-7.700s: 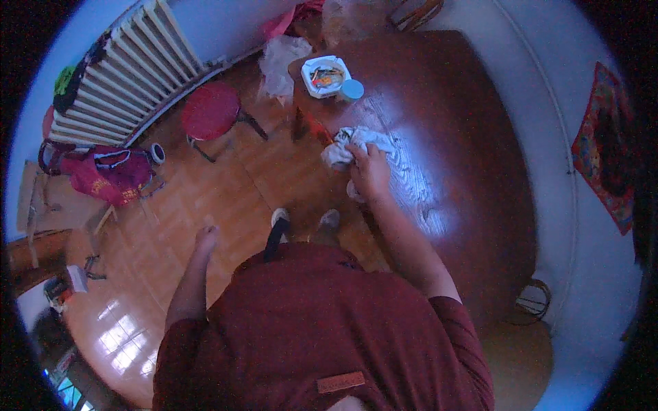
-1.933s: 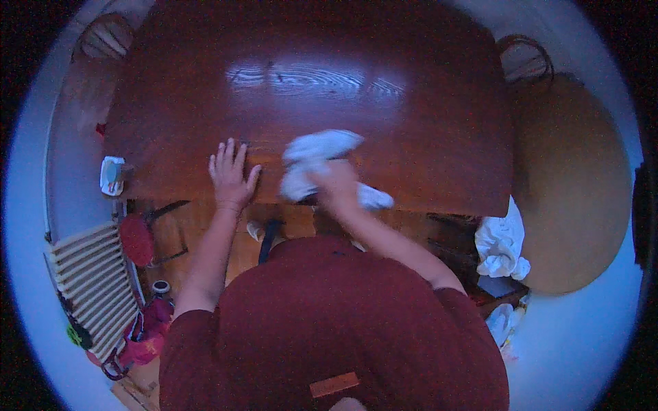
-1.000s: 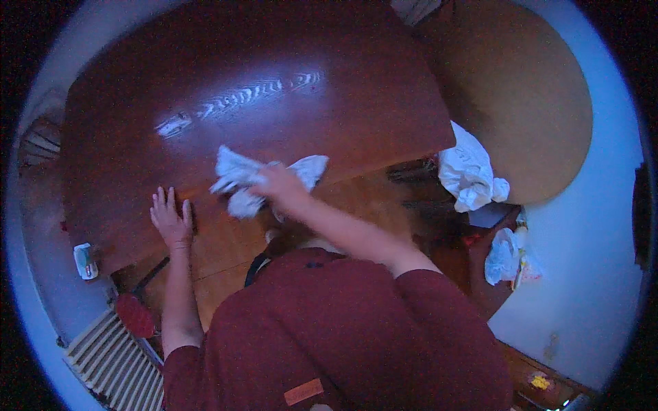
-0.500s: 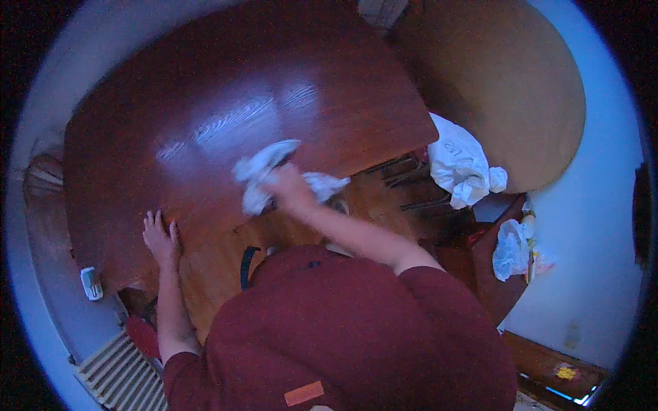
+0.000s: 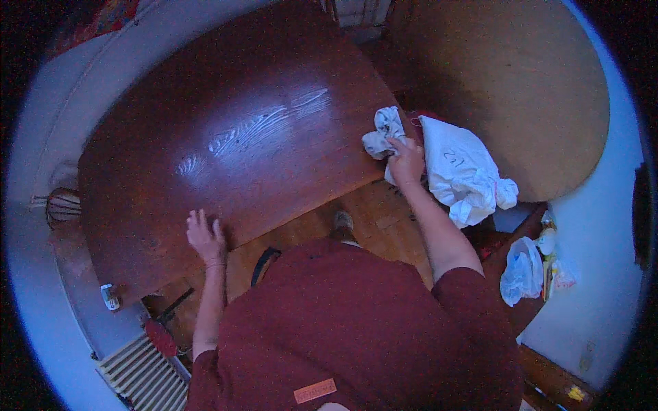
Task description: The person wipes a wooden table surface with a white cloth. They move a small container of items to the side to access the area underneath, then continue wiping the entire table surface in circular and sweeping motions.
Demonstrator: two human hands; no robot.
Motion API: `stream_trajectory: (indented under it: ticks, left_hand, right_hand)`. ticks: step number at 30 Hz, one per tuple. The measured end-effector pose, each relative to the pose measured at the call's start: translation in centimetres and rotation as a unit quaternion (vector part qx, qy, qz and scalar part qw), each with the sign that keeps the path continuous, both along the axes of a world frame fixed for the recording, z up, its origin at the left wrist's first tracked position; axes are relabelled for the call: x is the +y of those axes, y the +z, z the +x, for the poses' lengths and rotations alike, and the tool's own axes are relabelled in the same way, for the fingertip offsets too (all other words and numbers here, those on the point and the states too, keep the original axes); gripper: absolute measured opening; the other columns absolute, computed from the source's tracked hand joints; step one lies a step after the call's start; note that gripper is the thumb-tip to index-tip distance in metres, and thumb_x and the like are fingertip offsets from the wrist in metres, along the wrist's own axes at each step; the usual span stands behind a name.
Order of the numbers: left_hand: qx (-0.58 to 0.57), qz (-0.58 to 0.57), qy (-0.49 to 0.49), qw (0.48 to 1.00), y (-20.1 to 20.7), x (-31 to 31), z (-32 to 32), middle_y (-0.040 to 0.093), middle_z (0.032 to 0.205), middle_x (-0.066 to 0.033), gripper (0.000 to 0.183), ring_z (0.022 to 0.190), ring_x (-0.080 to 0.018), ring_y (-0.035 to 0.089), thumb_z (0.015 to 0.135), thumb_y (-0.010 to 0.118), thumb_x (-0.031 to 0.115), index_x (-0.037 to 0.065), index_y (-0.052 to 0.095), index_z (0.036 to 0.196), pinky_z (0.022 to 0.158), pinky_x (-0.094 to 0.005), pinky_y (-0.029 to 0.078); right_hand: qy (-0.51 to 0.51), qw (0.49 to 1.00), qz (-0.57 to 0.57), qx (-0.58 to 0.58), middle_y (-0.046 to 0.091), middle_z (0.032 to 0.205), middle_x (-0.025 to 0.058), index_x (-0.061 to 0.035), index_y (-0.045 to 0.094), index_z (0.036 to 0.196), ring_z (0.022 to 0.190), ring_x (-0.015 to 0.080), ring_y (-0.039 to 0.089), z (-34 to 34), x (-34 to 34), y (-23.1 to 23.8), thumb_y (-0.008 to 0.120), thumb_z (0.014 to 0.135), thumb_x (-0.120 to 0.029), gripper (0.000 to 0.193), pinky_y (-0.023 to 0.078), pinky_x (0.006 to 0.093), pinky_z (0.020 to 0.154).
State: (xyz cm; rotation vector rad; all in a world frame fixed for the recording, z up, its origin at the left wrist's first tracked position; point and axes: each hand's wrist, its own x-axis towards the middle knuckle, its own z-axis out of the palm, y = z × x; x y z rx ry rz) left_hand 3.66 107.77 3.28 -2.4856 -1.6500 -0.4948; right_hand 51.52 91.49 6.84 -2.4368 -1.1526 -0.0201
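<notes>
Right hand (image 5: 406, 163) at about one o'clock, taking twelve as the top of the view, has its fingers closed round a bunched, greyish-white cloth (image 5: 388, 127). That cloth lies over the end of the dark reddish-brown table (image 5: 301, 164), close by the corner on the three o'clock side, its folds sticking out past the thumb and fingertips toward eleven and twelve; how firmly it meets the wood cannot be told. Left hand (image 5: 205, 236), between eight and nine o'clock, rests palm down on the tabletop near the front edge, fingers spread and holding nothing. Between the two hands, toward half past ten, a bright patch of light shows up the wood grain. Just beside the right wrist, at half past two, sits a white sack (image 5: 460, 161) with dark marks and a gathered, knotted end. Behind it, at two o'clock, stands a big round tan board (image 5: 528, 96). Toward four o'clock is a pale plastic bag (image 5: 522, 272). Round at eight o'clock, a small white container (image 5: 110, 296) sits by the table's far left corner, with a red stool (image 5: 161, 337) lower down and a ribbed radiator (image 5: 145, 377) near half past seven
</notes>
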Motion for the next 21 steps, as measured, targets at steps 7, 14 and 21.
stream_trajectory:
  ticks: [7,14,21]
  left_hand:
    - [0.024,-0.049,-0.004,0.999,0.6,-1.7,5.6,0.038,0.139,-0.0147,0.051,0.129,-0.0335,0.033,0.088,0.052,0.035,0.006,0.045,0.129,0.105,-0.0489,0.024]
    - [0.027,-0.03,0.006,0.999,0.6,-2.3,5.4,0.038,0.139,-0.0146,0.051,0.129,-0.0333,0.033,0.087,0.052,0.035,0.005,0.046,0.128,0.105,-0.0495,0.023]
    - [0.022,-0.038,-0.004,0.999,0.6,-2.0,6.1,0.037,0.139,-0.0145,0.052,0.13,-0.0334,0.033,0.087,0.053,0.035,0.005,0.046,0.128,0.105,-0.0506,0.022]
  right_hand:
    - [0.341,0.913,-0.021,0.223,0.056,0.102,0.0174,-0.0074,0.061,0.097,0.1,0.0359,0.051,-14.5,5.6,-1.4,0.057,0.081,-0.032,0.029,0.041,0.0451,0.084]
    - [0.101,0.971,0.128,0.175,0.059,0.067,0.011,-0.0062,0.065,0.077,0.065,0.0286,0.056,-0.4,1.4,-0.2,0.064,0.077,-0.024,0.018,0.045,0.0409,0.063]
    - [-0.024,0.999,0.021,-0.043,0.057,0.103,0.0151,-0.0199,0.067,0.103,0.091,0.0352,0.053,2.7,-1.2,-0.8,0.049,0.071,-0.004,0.04,0.044,0.0419,0.083]
